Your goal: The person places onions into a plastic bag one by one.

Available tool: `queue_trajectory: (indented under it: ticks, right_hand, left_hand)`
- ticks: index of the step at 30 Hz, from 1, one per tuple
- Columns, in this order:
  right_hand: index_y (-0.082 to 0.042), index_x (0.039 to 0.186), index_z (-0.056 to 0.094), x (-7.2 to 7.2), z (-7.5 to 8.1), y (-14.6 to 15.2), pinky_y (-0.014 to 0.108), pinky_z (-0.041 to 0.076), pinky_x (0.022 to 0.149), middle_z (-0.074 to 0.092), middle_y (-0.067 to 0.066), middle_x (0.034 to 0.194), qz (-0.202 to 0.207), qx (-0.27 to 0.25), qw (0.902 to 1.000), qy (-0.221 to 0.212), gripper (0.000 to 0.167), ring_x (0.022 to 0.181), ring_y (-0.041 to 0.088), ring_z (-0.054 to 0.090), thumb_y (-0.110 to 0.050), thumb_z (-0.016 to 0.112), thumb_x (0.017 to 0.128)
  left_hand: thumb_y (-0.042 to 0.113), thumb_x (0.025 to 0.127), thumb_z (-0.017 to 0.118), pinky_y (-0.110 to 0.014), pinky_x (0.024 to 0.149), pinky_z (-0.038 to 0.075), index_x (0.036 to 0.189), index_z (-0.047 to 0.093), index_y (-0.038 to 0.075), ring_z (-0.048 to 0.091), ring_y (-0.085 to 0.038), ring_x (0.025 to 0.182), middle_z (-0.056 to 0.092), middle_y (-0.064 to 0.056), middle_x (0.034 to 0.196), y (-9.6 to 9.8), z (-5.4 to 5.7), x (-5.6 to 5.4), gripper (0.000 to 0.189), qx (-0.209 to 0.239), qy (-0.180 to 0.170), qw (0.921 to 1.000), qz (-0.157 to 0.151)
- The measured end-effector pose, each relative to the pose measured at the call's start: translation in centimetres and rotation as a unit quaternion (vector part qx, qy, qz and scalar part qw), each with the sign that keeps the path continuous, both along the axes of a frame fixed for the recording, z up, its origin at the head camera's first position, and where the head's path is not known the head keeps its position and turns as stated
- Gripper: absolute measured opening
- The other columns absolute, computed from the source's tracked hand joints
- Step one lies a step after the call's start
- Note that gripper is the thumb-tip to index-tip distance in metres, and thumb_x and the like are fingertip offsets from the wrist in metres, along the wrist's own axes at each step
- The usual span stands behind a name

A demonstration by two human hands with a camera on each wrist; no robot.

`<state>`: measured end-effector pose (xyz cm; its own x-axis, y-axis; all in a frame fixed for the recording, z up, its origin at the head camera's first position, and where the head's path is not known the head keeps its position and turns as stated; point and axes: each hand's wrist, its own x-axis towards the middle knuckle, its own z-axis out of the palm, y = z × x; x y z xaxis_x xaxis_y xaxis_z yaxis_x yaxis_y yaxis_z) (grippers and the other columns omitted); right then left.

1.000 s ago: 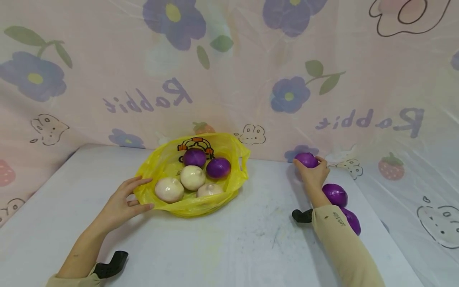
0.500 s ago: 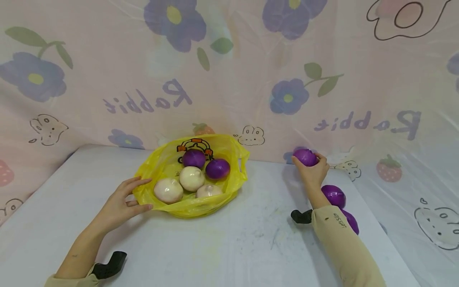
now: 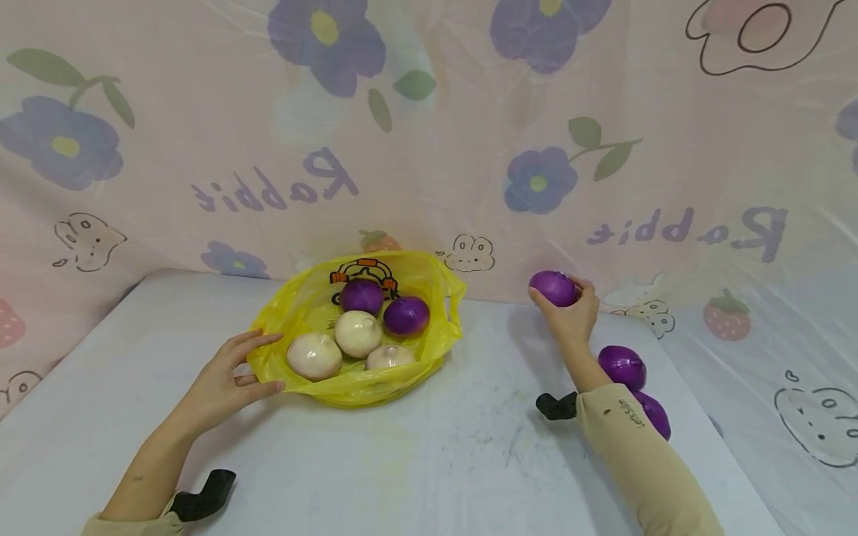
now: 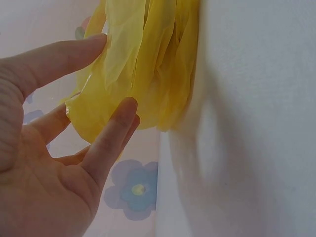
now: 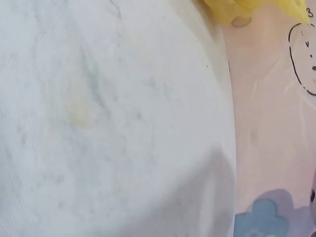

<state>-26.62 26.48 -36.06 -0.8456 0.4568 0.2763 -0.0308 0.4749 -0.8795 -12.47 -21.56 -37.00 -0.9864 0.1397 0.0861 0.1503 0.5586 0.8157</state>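
A glossy purple onion (image 3: 554, 288) is gripped by my right hand (image 3: 573, 313) above the back right of the table, its shadow on the surface below. At the back left a yellow plastic bag (image 3: 385, 387) lies with its mouth spread. Inside it are two purple onions (image 3: 406, 316) and three white onions (image 3: 313, 356). My left hand (image 3: 224, 387) touches the bag's left rim with its fingers spread. From the left wrist view, the fingertips (image 4: 123, 106) rest against the bag's side, and one finger passes behind the plastic. The right wrist view does not show the right hand.
Two more purple onions (image 3: 623, 367) sit near the table's right edge, partly behind my right forearm. A printed curtain (image 3: 429, 134) hangs behind the white table (image 3: 402, 476). Black wrist mounts (image 3: 204, 495) stick out from both sleeves.
My right hand has lifted the purple onion from the back right of the table and carried it slightly left. The left hand and the bag have hardly moved.
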Motion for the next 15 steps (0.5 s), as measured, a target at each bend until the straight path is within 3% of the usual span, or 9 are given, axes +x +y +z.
queue_trajectory:
  ticks: [15]
  right_hand:
    - [-0.005, 0.133, 0.044, 0.0, 0.6, -3.0, 0.047, 0.040, 0.107, 0.046, 0.018, 0.133, 0.062, -0.013, 0.9971, 0.042, 0.078, 0.123, 0.030, 0.046, -0.026, 0.085, 0.070]
  left_hand:
    - [0.019, 0.082, 0.077, -0.046, 0.091, 0.052, 0.141, 0.043, 0.002, 0.043, -0.049, 0.121, 0.018, -0.030, 0.151, 0.0, -0.1, 0.0, 0.071, -0.006, -0.003, 1.0000, 0.002]
